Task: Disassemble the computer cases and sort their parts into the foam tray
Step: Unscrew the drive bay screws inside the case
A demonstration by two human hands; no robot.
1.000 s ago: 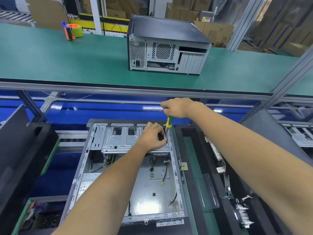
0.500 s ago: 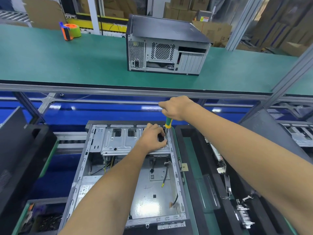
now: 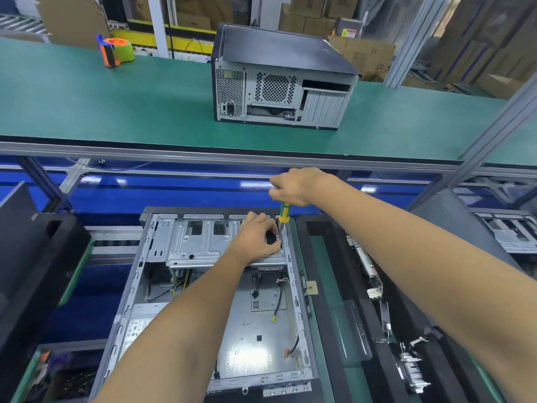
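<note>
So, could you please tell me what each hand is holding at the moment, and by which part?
The right hand holds the screwdriver by the top of its handle. The left hand rests on the drive cage, holding nothing visible.

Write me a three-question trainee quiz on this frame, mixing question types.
1. True or false: the right hand grips the yellow-and-green-handled screwdriver.
2. Where does the left hand rest? A) on the silver metal drive cage of the open grey computer case; B) on the closed black computer case; C) on the orange-and-green tape dispenser.
3. Fill in: the closed case stands on the ___ conveyor belt.

Key: 1 true; 2 A; 3 green.
</note>
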